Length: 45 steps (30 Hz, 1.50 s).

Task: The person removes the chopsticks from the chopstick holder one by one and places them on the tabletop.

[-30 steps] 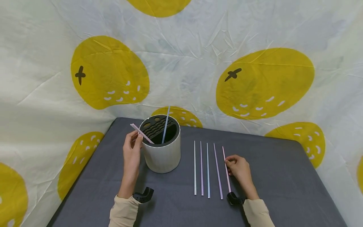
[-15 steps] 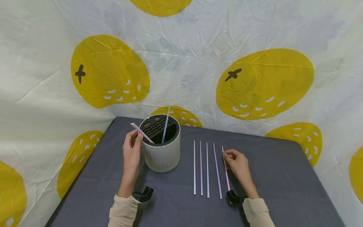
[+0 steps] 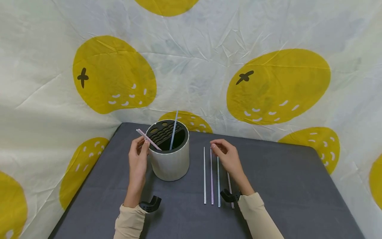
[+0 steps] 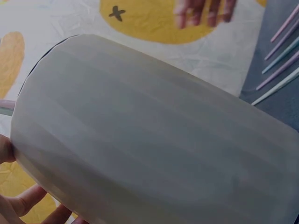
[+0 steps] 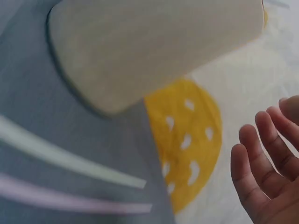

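The white round holder has a black slotted insert. My left hand holds its left side near the rim, with several fingertips against the wall in the left wrist view. A blue chopstick stands in the opening, and a pink chopstick leans on the rim beside a paler one. My right hand is above the far ends of the chopsticks laid in a row, such as the white chopstick and the purple chopstick. Its fingers are loosely bent and hold nothing visible.
A blue chopstick and another purple chopstick lie farther right in the row. The left wrist view also shows a pink chopstick. Everything stands on a grey cloth-covered table, before a white curtain with yellow fruit prints.
My right hand has left the pink chopstick at the row's right end and moved left and away from me, past other chopsticks. The left hand has stayed at the holder.
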Motion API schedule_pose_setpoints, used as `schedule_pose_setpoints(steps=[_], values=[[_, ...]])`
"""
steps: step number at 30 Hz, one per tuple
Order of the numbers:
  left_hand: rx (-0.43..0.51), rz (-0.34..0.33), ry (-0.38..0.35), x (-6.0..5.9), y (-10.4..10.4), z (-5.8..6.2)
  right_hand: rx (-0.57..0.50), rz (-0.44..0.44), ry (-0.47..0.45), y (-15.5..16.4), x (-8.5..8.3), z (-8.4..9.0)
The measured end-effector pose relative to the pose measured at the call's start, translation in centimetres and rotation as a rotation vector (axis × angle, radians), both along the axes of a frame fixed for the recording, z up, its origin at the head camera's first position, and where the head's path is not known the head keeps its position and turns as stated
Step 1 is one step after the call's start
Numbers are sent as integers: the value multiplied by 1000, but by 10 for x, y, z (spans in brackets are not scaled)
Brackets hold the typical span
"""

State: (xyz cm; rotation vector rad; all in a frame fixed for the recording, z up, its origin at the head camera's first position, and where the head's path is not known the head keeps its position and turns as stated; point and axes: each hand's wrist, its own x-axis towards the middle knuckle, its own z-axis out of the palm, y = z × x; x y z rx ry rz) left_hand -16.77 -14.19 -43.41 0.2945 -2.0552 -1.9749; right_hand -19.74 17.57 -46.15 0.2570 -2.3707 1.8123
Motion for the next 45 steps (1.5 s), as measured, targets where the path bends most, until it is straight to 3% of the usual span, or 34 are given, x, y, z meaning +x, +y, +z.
schedule_pose_setpoints(steps=[7,14,22,29,37,45], values=[[-9,-10,5,-1,0,-1,16,87,111,-38,-10,34],[-17,-3,11,-1,-1,-2,139,138,250,-77,-24,62],[-18,-5,16,-2,-1,-2,265,146,285,-103,-28,73],[-15,-5,11,-2,-1,-2,342,126,295,-111,-30,73],[-21,-4,1,-3,1,-1,278,114,257,-112,-28,73],[-21,5,3,-3,0,-2,118,174,250,-107,-14,85]])
